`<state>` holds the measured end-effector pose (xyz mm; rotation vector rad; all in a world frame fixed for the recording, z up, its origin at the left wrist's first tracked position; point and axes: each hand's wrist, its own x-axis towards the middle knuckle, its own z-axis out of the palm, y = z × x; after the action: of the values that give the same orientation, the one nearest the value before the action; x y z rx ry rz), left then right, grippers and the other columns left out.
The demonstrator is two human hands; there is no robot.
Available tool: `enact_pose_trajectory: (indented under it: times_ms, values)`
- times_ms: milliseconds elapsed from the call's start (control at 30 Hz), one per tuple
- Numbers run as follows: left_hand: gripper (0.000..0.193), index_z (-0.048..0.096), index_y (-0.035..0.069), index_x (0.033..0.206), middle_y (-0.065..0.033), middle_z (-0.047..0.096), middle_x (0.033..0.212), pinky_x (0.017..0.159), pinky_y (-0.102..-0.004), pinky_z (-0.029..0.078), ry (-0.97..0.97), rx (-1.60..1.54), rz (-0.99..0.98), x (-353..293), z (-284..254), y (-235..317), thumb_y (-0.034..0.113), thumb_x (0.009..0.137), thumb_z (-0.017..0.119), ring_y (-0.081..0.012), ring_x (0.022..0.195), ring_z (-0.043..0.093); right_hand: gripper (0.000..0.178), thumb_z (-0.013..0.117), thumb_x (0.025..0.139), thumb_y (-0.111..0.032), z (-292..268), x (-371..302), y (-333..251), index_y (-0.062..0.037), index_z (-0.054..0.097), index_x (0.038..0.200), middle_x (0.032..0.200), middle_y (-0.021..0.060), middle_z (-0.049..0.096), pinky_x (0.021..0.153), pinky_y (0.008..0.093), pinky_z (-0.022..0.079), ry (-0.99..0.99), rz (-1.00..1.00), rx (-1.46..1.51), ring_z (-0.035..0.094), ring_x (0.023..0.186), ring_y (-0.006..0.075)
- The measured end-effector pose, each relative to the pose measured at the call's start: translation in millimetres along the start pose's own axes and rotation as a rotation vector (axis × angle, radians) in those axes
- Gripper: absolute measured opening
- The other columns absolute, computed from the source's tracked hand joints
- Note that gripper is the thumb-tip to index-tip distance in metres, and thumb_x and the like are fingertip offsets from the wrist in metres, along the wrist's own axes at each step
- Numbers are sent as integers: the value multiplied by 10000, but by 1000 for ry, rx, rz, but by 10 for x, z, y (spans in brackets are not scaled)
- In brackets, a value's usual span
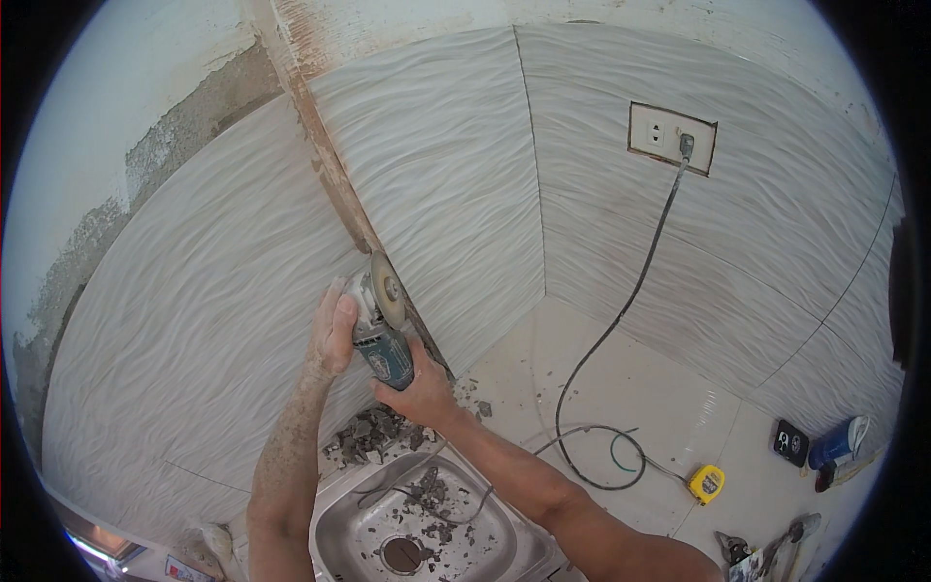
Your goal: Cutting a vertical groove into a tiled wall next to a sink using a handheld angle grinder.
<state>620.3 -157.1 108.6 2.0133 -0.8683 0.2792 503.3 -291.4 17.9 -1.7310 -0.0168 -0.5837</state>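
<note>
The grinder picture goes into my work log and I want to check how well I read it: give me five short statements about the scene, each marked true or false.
1. The left hand and right hand both hold the grinder. True.
2. Broken bits lie in the sink. True.
3. Nothing is plugged in. False: a plug is in the wall outlet.
4. The tape measure is yellow. True.
5. It lies inside the sink. False: it lies on the counter.

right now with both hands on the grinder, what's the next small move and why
Probably ease the grinder slightly down the wall channel: the left hand and right hand both hold it, and its disc is at the channel, which looks narrower below.
</note>
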Motion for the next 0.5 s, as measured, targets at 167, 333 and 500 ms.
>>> enact_pose_trajectory:
  times_ms: [167,333,500]
  values:
    - [808,421,-148,1482,-379,443,1512,1214,-476,288,-28,14,38,7,-14,69,543,1066,380,-480,1459,392,853,838,763,-381,0,4,7,-45,447,1443,1152,259,688,933,480,539,1,4,29,685,1088,437]
    - [807,422,-145,1482,-373,460,1502,1215,-477,285,-17,38,18,12,-4,93,545,1068,366,-482,1451,401,856,840,763,-383,-27,7,-31,-36,449,1441,1147,266,687,939,481,536,-23,36,47,686,1084,440]
    - [806,423,-145,1482,-377,452,1508,1217,-475,283,-67,-33,10,40,-29,-8,546,1070,367,-483,1455,397,859,834,767,-390,-24,6,-11,-35,444,1445,1148,268,686,938,482,534,-29,30,37,684,1083,443]
